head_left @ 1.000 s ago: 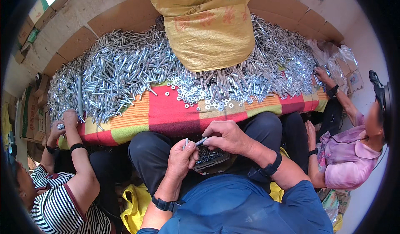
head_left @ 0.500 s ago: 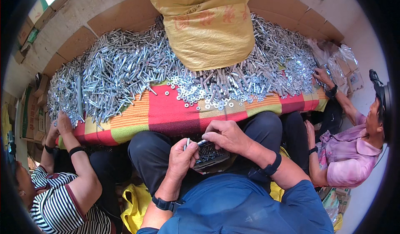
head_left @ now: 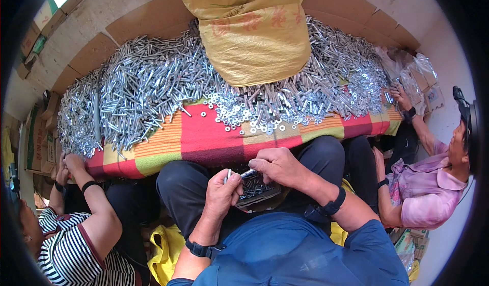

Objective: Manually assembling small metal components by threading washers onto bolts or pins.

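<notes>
Over my lap, my left hand is closed, with a thin silvery bolt standing up between thumb and fingers. My right hand pinches another metal bolt, held sideways with its end close to the left fingers. Whether the two pieces touch, I cannot tell. Just below my hands, between my knees, is a dark container with small metal parts in it. Ahead, a big heap of silvery bolts and loose washers covers much of a checked blanket.
A large yellow woven sack rests on the heap at the back. One person in a striped shirt sits at my left, another in a pink shirt at my right; both reach to the heap's ends. Cardboard boxes stand far left.
My hands stay almost in place, the right-hand bolt tilting slightly. The left person's hands draw back from the heap; the right person's far hand has shifted, now with metal pieces near its fingers.
</notes>
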Demonstrator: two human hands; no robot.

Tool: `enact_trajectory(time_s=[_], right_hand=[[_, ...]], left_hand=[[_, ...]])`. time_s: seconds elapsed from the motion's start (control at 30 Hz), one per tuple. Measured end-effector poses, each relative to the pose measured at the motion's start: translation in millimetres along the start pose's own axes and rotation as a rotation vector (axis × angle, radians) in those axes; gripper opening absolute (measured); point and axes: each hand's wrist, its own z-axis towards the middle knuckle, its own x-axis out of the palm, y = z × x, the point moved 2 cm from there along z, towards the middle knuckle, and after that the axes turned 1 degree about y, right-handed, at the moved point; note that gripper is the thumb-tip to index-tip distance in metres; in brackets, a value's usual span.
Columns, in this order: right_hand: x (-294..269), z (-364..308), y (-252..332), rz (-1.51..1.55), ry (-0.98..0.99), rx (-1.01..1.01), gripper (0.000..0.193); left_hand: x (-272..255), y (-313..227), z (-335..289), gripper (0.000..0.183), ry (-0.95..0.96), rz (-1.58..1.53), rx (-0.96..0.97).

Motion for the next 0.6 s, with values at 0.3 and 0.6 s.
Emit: enact_trajectory(time_s=[0.3, 0.6], right_hand=[[3.5, -7.2, -12.0, -0.471, 0.173, -0.276, 0.027], [3.8, 1.4, -8.5, 0.089, 0.071, 0.032, 0.023]], left_hand=[[1.1, 2.5, 1.3, 0.026, 0.010, -0.034, 0.003], [-0.2, 3.4, 2.3, 0.024, -0.016, -0.008, 0.008]])
